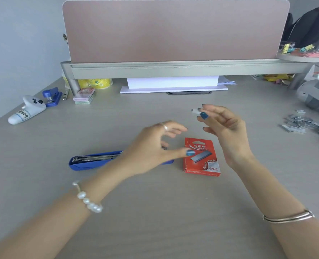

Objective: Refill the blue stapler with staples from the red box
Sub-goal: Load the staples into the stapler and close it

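A short strip of staples [195,111] is pinched between thumb and fingertips of the right hand [227,133], raised above the desk [155,212], palm turned left, wrist bent back; a metal bangle [289,217] is seen on that forearm. The left hand [151,148] is held loosely spread, fingers curled, nothing gripped; it is blurred, so contact w/ anything below can't be told. It's placed over the right end of the blue stapler [93,161], which is laid open along the desk w/ its metal channel facing up. A pearl bracelet [88,200] is worn on the left wrist.

The red box [201,157] is lying flat just right of the stapler, between the 2 hands, under the left thumb tip. Open desk is left in front of both forearms and to the left of the stapler. Loose staple strips [304,125] are scattered well apart at the right edge. A 2nd blue stapler [52,97] and a white tube [27,112] are set far left, near the desk's edge. The back is closed off by a shelf rail [173,69] and pink panel [173,30]
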`<state>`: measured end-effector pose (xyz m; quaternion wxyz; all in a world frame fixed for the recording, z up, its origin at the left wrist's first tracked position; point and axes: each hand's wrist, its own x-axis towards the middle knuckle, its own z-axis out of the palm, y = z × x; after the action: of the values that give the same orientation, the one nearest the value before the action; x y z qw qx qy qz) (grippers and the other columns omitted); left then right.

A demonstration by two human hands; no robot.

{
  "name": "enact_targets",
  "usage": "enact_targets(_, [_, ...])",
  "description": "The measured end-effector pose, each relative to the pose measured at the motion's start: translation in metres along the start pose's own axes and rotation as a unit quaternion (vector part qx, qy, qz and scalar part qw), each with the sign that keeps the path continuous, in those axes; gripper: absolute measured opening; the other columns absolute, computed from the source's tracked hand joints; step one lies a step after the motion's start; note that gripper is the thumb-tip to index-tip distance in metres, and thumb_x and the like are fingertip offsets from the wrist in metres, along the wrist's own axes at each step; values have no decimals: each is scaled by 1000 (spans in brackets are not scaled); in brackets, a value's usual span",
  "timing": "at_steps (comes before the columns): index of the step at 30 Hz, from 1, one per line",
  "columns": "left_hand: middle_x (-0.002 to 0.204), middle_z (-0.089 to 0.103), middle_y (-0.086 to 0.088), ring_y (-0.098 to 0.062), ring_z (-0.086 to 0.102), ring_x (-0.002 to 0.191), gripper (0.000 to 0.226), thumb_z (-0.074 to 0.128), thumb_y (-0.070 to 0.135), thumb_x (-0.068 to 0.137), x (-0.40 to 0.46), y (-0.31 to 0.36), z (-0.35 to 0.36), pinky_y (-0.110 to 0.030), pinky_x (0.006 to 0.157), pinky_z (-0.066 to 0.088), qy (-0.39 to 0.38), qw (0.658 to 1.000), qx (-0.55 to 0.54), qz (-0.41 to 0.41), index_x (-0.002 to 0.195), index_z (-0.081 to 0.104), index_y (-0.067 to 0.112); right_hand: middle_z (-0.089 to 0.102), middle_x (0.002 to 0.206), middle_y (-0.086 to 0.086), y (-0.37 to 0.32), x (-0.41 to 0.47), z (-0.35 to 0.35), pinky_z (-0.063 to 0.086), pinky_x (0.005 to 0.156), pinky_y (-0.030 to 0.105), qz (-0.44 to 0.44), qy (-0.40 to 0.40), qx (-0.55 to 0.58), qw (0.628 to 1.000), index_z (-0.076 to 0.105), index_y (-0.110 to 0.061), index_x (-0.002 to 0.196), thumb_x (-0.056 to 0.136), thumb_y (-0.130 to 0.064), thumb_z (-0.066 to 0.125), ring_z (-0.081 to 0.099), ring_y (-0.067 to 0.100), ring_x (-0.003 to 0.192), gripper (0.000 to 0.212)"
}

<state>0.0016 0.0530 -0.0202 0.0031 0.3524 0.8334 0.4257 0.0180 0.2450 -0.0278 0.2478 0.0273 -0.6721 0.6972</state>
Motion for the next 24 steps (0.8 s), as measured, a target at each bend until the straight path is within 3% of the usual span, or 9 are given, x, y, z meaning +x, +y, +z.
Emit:
enact_targets(2, [109,66,12,1,59,102,46,74,46,65,-6,-11,-28,-22,85,50,-3,1000,12,-12,107,60,33,73,81,-21,3,-2,5,51,63,13,-16,-53,-55,997,69,-21,88,84,-4,62,65,-2,80,19])
enact_targets(6, [106,67,17,3,58,103,55,69,57,55,-27,-41,-69,-20,89,47,-2,995,80,-53,105,61,37,71,94,-7,12,-11,25,45,49,5,-21,-159,-141,977,72,-12,89,83,-3,62,65,-4,75,14])
enact_targets(10, [102,67,21,3,59,101,55,71,58,51,-39,-61,-73,-19,88,46,-3,993,80,-86,102,62,39,71,92,-13,23,-16,39,49,73,9,-38,-229,-237,943,74,-19,88,83,-4,63,66,-3,89,19])
enact_targets(15, [102,63,29,3,61,93,50,74,55,50,-45,-75,-67,-8,80,45,2,993,45,-111,96,63,40,72,92,-13,25,-17,39,53,84,23,-40,-233,-253,938,74,-22,87,83,-3,63,66,-1,91,22])
enact_targets(18, [99,65,25,0,63,89,36,84,33,59,-48,-80,-67,-6,77,45,6,991,42,-126,91,67,35,72,92,-13,24,-17,39,54,85,29,-28,-224,-247,942,73,-23,87,83,-1,61,67,0,90,25])
enact_targets(20, [92,70,15,-4,66,82,28,84,20,63,-49,-82,-67,-11,74,48,12,990,40,-134,86,70,29,72,91,-13,24,-17,40,54,84,28,-27,-220,-248,943,73,-22,87,82,-1,62,67,0,89,25])
enact_targets(24, [83,73,2,-5,66,79,25,83,17,65,-50,-81,-67,-19,76,51,17,990,47,-133,85,71,26,71,89,-15,26,-17,40,52,78,14,-43,-226,-261,938,73,-27,84,82,-1,63,66,-4,89,28])
